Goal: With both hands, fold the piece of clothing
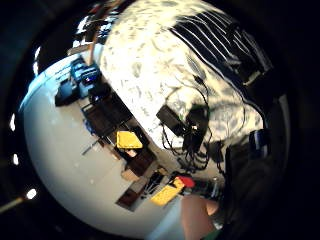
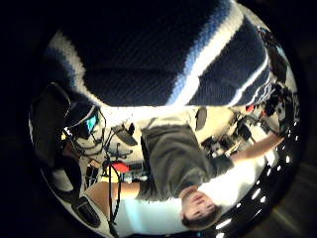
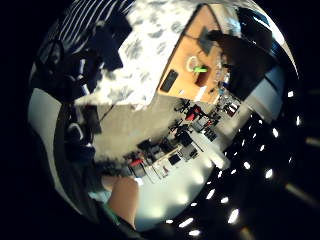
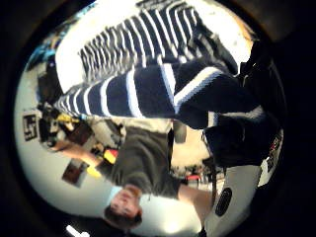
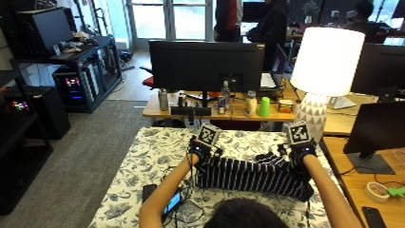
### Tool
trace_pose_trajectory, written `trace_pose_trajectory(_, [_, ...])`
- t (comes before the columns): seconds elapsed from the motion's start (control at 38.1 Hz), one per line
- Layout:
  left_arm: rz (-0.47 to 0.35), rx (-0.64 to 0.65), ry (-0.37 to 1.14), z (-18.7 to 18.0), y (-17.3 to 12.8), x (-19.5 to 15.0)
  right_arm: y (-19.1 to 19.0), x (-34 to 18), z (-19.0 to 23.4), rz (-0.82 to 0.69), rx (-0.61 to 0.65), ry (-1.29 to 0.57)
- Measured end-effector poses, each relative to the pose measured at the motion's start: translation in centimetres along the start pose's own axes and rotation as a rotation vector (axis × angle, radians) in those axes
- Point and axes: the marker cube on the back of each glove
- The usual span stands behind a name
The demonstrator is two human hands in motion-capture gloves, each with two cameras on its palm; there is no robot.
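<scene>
The table (image 5: 136, 156), spread with a white cloth patterned in blue flowers, carried the navy-and-white striped sweater (image 5: 250, 176), which lay across its middle in front of the person. The garment's far edge was raised off the table between the two hands. The left hand (image 5: 201, 153) pinched the far left corner, and the left thumb-side palm view showed knit right against that palm. The right hand (image 5: 299, 153) gripped the far right corner, where a bunch of fabric stood up beside it.

The main risk was an uneven fold: if one hand travelled ahead of the other, the lifted edge would land askew and the stripes would not line up. The bunched cloth near the right hand could be trapped under the fold and leave a lump. Heavy knit could also sag in the middle between the two grips and crease. A phone (image 5: 173, 203) and cables (image 5: 190, 208) lay near the left elbow, and the sleeve or forearm might snag them.
</scene>
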Motion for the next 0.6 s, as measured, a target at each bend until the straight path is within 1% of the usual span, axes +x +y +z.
trace_pose_trajectory(0.03, [-0.026,0.028,0.007,-0.8,-1.1,-0.3,-1.4,0.1,-1.3,0.018,0.092,-0.004])
trace_pose_trajectory(0.05, [-0.071,0.048,0.011,-1.3,-1.6,-0.5,-2.7,0.0,-2.2,0.026,0.174,-0.013])
trace_pose_trajectory(0.13, [-0.220,0.078,0.030,-2.0,-0.5,-0.5,-6.0,-0.2,-2.9,0.065,0.347,-0.059])
trace_pose_trajectory(0.18, [-0.274,0.075,0.064,-1.8,-0.7,-0.6,-8.8,-0.4,-2.7,0.113,0.450,-0.095])
trace_pose_trajectory(0.26, [-0.352,0.109,0.138,-0.6,-3.3,-1.3,-12.2,-0.9,-1.9,0.181,0.607,-0.148])
trace_pose_trajectory(0.31, [-0.405,0.141,0.183,0.5,-5.0,-1.9,-13.7,-1.5,-1.1,0.194,0.691,-0.187])
trace_pose_trajectory(0.37, [-0.413,0.177,0.210,1.5,-6.3,-2.2,-14.5,-1.8,-0.2,0.190,0.720,-0.220])
trace_pose_trajectory(0.42, [-0.395,0.213,0.215,2.2,-6.9,-2.4,-15.0,-1.6,0.8,0.185,0.702,-0.231])
trace_pose_trajectory(0.5, [-0.387,0.237,0.204,2.5,-6.5,-2.6,-14.9,-0.7,1.2,0.186,0.688,-0.224])
trace_pose_trajectory(0.55, [-0.408,0.263,0.194,2.2,-5.9,-2.8,-14.1,0.0,1.0,0.190,0.694,-0.222])
trace_pose_trajectory(0.6, [-0.429,0.324,0.176,1.6,-5.5,-3.1,-13.3,0.5,0.7,0.191,0.698,-0.215])
